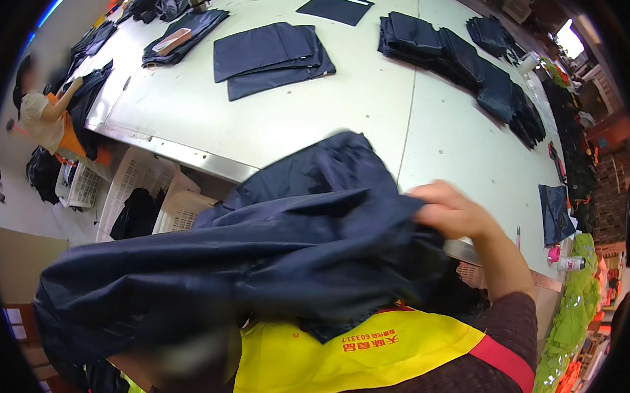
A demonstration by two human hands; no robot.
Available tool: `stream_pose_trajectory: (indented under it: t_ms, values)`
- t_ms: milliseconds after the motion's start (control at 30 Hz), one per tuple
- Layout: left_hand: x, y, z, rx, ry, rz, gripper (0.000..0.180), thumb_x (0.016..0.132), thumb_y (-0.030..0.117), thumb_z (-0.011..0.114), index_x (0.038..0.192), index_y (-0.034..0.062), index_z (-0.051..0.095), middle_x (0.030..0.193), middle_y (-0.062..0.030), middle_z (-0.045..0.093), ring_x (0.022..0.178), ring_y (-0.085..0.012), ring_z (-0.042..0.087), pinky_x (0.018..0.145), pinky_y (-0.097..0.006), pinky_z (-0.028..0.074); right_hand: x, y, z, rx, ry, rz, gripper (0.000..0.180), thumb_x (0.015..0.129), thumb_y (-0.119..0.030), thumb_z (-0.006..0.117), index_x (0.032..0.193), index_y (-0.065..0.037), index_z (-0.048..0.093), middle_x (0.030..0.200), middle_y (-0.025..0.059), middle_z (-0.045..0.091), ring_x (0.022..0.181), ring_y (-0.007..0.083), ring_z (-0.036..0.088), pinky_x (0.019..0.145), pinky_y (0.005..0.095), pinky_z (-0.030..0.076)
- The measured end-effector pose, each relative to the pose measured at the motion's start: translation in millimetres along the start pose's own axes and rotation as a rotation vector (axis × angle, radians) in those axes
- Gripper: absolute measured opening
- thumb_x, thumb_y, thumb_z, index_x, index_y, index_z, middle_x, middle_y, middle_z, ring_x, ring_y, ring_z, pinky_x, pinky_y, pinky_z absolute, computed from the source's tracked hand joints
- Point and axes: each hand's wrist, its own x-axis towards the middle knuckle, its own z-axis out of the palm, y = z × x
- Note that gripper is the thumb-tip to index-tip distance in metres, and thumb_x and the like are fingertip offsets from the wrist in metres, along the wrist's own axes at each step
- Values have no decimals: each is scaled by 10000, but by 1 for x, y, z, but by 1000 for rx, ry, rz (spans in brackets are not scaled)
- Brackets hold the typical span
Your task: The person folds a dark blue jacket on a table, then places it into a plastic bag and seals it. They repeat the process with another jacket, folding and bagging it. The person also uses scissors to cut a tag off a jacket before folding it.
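A large dark navy garment (pixel 278 230) of thin, slightly shiny cloth stretches in loose folds from the lower left to the table's front edge. My right hand (pixel 444 209) is closed on its right end, fingers pinching the bunched cloth just above the table edge. The garment's left part hangs down over my left side and covers my left hand, whose fingers I cannot see. A blurred patch lies below the cloth there. The garment's far end rests on the white table (pixel 347 103), and a lower corner hangs over my yellow apron (pixel 365 346).
Folded dark pieces (pixel 268 54) lie across the table, with a long row of stacks (pixel 461 59) at the far right. White plastic baskets (pixel 136 178) stand below the left edge. A co-worker (pixel 48 118) handles dark cloth at far left. A bottle (pixel 571 263) lies at right.
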Motion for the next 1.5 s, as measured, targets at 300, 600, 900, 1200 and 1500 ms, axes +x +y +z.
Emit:
stream_pose_trajectory:
  t_ms: [300, 600, 900, 1200, 1500]
  values:
    - [199, 144, 257, 53, -477, 201, 355, 903, 298, 507, 1087, 1, 570, 1033, -196, 567, 963, -302, 537, 812, -363, 414, -168, -33, -126, -149, 811, 182, 326, 881, -277, 475, 948, 16, 603, 871, 145, 630, 782, 278, 589, 722, 381, 461]
    - [96, 362, 487, -279, -472, 291, 465, 876, 309, 559, 1210, -15, 546, 1213, -233, 561, 1132, -351, 535, 966, -392, 403, -136, 131, -338, -1027, 1447, 260, 337, 940, -282, 411, 892, 4, 584, 860, 279, 595, 830, 447, 568, 733, 514, 432]
    - [-248, 356, 428, 16, -861, 176, 899, 739, 518, 688, 1400, 39, 313, 1385, -261, 355, 1308, -399, 308, 1066, -530, 209, -186, 291, -29, 115, 1318, 509, 734, 796, -313, 698, 1307, 95, 367, 1242, 231, 515, 1133, 304, 512, 989, 385, 384]
    - [-220, 278, 493, 202, -935, 515, 921, 735, 646, 596, 1421, 97, 320, 1435, -239, 312, 1358, -366, 257, 1080, -545, 169, -275, 251, -163, 706, 1517, 257, 436, 917, -346, 544, 1187, -6, 586, 1132, 79, 609, 1031, 178, 582, 898, 291, 467]
    - [-186, 248, 518, 68, -952, 688, 898, 744, 662, 568, 1398, 83, 365, 1428, -240, 316, 1357, -375, 244, 1091, -530, 140, -169, 151, -161, -192, 986, 343, 217, 865, -234, 636, 816, -56, 522, 771, -36, 485, 697, 57, 447, 629, 216, 383]
